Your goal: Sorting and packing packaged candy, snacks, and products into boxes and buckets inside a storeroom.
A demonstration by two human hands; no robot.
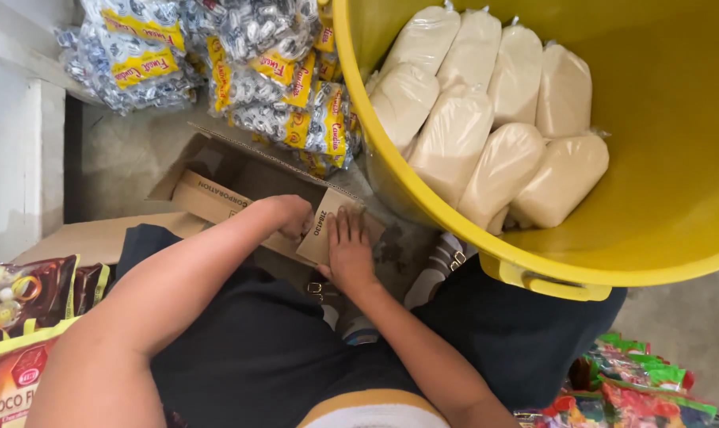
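So I'm sitting on the floor (129, 158) with an open cardboard box (240, 190) right in front of my knees. My left hand (289, 215) is curled over the near edge of the box, fingers tucked inside so I can't tell exactly what they're gripping, and my right hand (348, 247) lies flat with the fingers spread on the box flap (321, 226) just beside it. Right of my hands there's a big yellow tub (652, 238) with clear bags of pale powder (486, 111). Past the box, bags of wrapped candies (272, 71). Brown snack packs (19, 317) sit by my left elbow.
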